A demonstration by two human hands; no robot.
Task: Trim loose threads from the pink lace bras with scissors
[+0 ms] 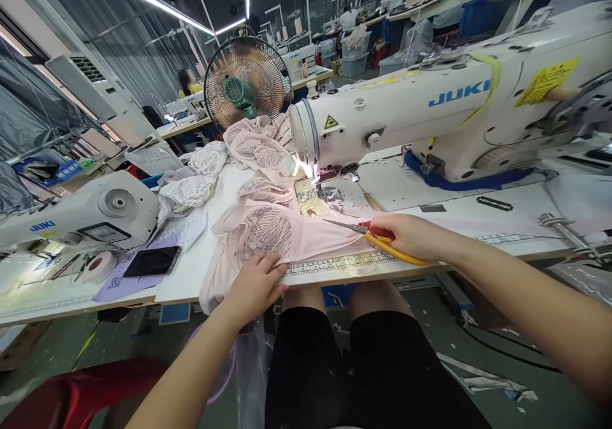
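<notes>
A pale pink lace bra point(272, 228) lies on the white table in front of the sewing machine point(373, 120). My left hand point(258, 279) rests flat on the bra's near edge, fingers stretched out, beside the measuring tape point(335, 263) along the table edge. In my right hand point(411, 238) is a pair of scissors point(382, 241) with one red and one yellow handle. Their blades point left, over the bra's side band point(325, 234). Whether the blades touch the fabric I cannot tell. My right fingers are wrapped round the handles.
More pink lace bras point(261, 145) are heaped behind, near a large fan point(246, 85). White lace pieces point(191, 190) lie to the left. A phone point(152, 261) sits on purple paper by a second sewing machine point(95, 212). A red stool point(81, 391) stands at lower left.
</notes>
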